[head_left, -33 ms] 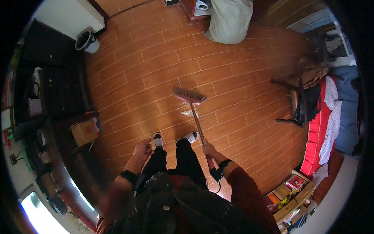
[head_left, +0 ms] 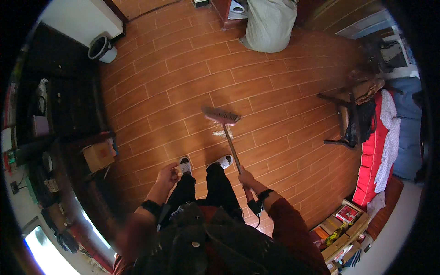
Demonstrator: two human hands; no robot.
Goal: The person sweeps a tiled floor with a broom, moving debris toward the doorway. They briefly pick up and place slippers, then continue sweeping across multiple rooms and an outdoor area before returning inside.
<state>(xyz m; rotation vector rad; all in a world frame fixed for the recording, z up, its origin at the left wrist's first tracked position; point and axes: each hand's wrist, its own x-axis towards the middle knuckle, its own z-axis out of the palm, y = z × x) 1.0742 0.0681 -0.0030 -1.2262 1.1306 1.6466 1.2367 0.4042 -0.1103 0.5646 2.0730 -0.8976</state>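
Observation:
I stand on a brown wood-plank floor. My right hand grips the wooden handle of a broom. Its brush head rests on the floor ahead of my feet. A small patch of pale dust lies just behind the bristles. My left hand hangs free beside my left leg, fingers curled into a loose fist with nothing in it. My feet wear white slippers.
A white bucket stands at the far left by the wall. A pale stuffed sack sits at the top. A chair draped with dark clothes and red bedding are on the right. A cardboard box and a dark desk are on the left.

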